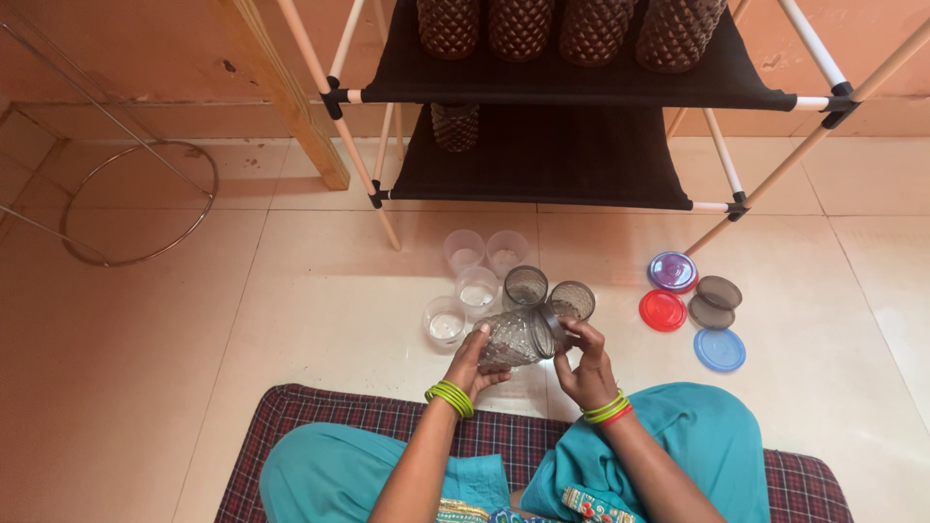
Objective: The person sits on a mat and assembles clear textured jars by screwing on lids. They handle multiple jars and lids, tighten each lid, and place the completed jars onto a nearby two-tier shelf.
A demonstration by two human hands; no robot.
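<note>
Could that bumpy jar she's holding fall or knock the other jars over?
Maybe. The left hand and right hand hold the textured jar tipped on its side above the hard tiled floor, so a slip could crack it. Two open smoky jars and the small clear cups stand very close, so a bump might topple them. The loose lids lie apart on the floor, where they could be knocked or slid away.

Smoky diamond-patterned jar (515,336), green bangles (450,397)
</note>
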